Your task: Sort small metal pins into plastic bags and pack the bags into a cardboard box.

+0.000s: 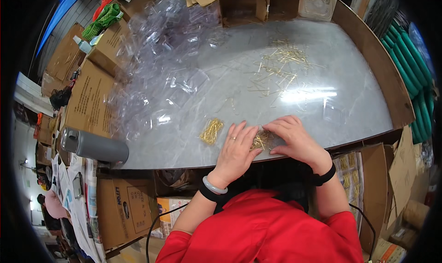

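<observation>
A small heap of gold-coloured wire hooks lies near the table's front edge, between my two hands. My left hand rests along its left side, fingers stretched out and thumb toward the wires. On the other side my right hand curves around the heap, fingertips at its far edge and thumb apart on the near side. Both hands are open; parts of the heap are hidden under the fingers. Just left of my left hand sits a neat bundle of gold wire hooks. Farther back lies a loose scatter of similar hooks.
Clear plastic packets cover the table's left side. A grey bottle lies at the front left corner. Cardboard boxes line the left, and a brown board edges the right. A small white fan stands at the back.
</observation>
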The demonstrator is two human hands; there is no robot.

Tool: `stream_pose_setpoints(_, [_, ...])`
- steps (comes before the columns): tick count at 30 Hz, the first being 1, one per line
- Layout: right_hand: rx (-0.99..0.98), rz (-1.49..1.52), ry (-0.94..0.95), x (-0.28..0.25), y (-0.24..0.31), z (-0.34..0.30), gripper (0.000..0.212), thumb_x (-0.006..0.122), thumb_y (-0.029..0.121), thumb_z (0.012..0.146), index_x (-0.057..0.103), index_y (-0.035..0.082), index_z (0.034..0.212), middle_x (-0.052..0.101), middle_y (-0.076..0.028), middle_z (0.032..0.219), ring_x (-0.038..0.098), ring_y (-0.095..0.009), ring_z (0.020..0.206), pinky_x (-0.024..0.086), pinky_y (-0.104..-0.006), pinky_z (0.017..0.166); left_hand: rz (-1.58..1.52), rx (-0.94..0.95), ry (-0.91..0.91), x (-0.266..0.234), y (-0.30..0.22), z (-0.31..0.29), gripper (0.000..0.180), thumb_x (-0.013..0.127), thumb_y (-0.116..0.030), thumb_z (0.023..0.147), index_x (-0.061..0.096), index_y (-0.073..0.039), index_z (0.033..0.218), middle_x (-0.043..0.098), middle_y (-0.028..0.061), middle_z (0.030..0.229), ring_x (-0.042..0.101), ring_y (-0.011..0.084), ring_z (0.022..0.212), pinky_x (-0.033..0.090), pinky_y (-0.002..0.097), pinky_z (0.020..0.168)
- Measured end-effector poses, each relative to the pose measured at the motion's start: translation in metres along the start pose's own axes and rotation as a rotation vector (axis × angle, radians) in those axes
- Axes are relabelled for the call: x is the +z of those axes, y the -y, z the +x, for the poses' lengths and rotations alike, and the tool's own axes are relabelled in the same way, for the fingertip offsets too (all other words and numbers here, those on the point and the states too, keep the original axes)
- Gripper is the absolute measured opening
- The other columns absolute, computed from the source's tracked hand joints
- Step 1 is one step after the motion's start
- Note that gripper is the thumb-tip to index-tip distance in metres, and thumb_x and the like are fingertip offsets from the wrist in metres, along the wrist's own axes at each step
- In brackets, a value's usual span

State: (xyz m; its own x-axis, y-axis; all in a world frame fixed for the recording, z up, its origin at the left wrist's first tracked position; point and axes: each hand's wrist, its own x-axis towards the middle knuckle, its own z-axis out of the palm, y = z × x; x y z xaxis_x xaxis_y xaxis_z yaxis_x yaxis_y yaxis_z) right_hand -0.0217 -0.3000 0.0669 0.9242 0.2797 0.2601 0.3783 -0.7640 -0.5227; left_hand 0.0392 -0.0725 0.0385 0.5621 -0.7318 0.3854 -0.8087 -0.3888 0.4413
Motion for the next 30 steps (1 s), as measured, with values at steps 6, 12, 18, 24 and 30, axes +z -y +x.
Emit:
stream_pose_setpoints(6, [0.043, 0.080, -0.068, 0.000, 0.005, -0.011, 0.048, 0.082, 0.014, 0.072, 0.064, 0.009, 0.116, 0.063, -0.008, 0.100, 0.057, -0.031, 0.099, 0.046, -0.0402, 0.088, 0.008, 0.013, 0.023, 0.000, 0.001, -0.001, 0.061, 0.071, -0.021, 0.090, 0.047, -0.001, 0.143, 0.053, 0.0168, 0.138, 0.044, 0.0399, 0.136, 0.030, 0.0557, 0.118])
stream_pose_setpoints(12, [0.030, 0.109, -0.135, 0.024, 0.009, -0.008, 0.048, 0.082, 0.016, 0.074, 0.065, 0.007, 0.117, 0.063, -0.010, 0.101, 0.059, -0.031, 0.095, 0.046, -0.0421, 0.091, -0.058, 0.010, 0.014, 0.000, 0.002, -0.001, 0.068, 0.073, -0.019, 0.087, 0.043, 0.000, 0.145, 0.051, 0.0201, 0.140, 0.043, 0.0414, 0.137, 0.031, 0.0539, 0.117])
stream_pose_setpoints(18, [-0.038, -0.095, -0.205, 0.014, 0.025, 0.000, 0.059, 0.078, 0.027, 0.079, 0.058, 0.005, 0.131, 0.059, -0.014, 0.129, 0.054, -0.033, 0.125, 0.041, -0.0465, 0.109, -0.247, -0.045, -0.152, -0.002, 0.004, -0.006, 0.077, 0.073, -0.012, 0.078, 0.041, 0.002, 0.147, 0.047, 0.0236, 0.144, 0.042, 0.0446, 0.137, 0.033, 0.0501, 0.117])
stream_pose_setpoints(24, [-0.002, -0.075, -0.248, 0.045, 0.019, 0.003, 0.042, 0.075, 0.013, 0.082, 0.063, 0.007, 0.121, 0.063, -0.010, 0.123, 0.056, -0.033, 0.119, 0.044, -0.0461, 0.104, -0.050, -0.060, -0.334, -0.009, 0.003, -0.023, 0.062, 0.075, -0.010, 0.079, 0.053, 0.001, 0.135, 0.053, 0.0208, 0.135, 0.051, 0.0406, 0.125, 0.042, 0.0471, 0.107])
stream_pose_setpoints(30, [0.136, -0.073, -0.392, 0.050, 0.017, -0.001, 0.035, 0.075, 0.010, 0.081, 0.066, 0.008, 0.115, 0.066, -0.007, 0.112, 0.058, -0.031, 0.106, 0.046, -0.0432, 0.092, 0.157, -0.275, -0.199, -0.025, -0.016, -0.042, 0.045, 0.080, -0.016, 0.081, 0.063, 0.001, 0.118, 0.059, 0.0166, 0.115, 0.058, 0.0373, 0.102, 0.048, 0.0448, 0.087])
